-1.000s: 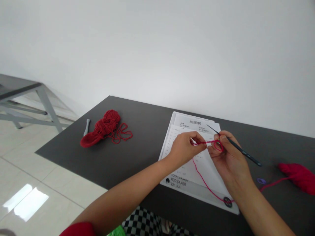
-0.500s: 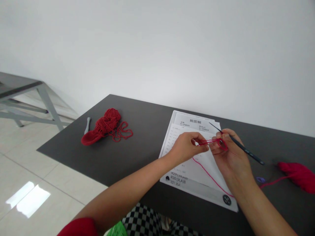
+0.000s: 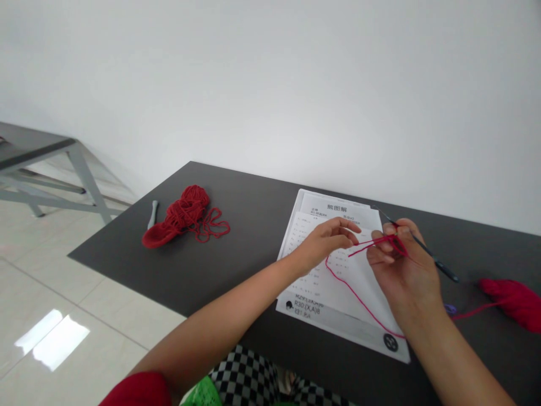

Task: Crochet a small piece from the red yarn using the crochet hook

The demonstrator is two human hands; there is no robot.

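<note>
1. Right hand [image 3: 403,265] pinching red yarn loop [image 3: 395,243] plus crochet hook [image 3: 426,251], hook slanting far-left to near-right.
2. Left hand [image 3: 325,242] just left of loop, fingers loosely spread, yarn tail [image 3: 359,248] pointing toward it.
3. Strand trailing over pattern sheets [image 3: 333,265] to yarn ball [image 3: 513,301], near right.

Right hand [image 3: 406,270] pinches a red yarn loop [image 3: 391,242] and a dark crochet hook [image 3: 426,254]; left hand [image 3: 327,239], fingers loose, hovers beside it above pattern sheets [image 3: 333,276] on the dark worktop [image 3: 245,225].
</note>
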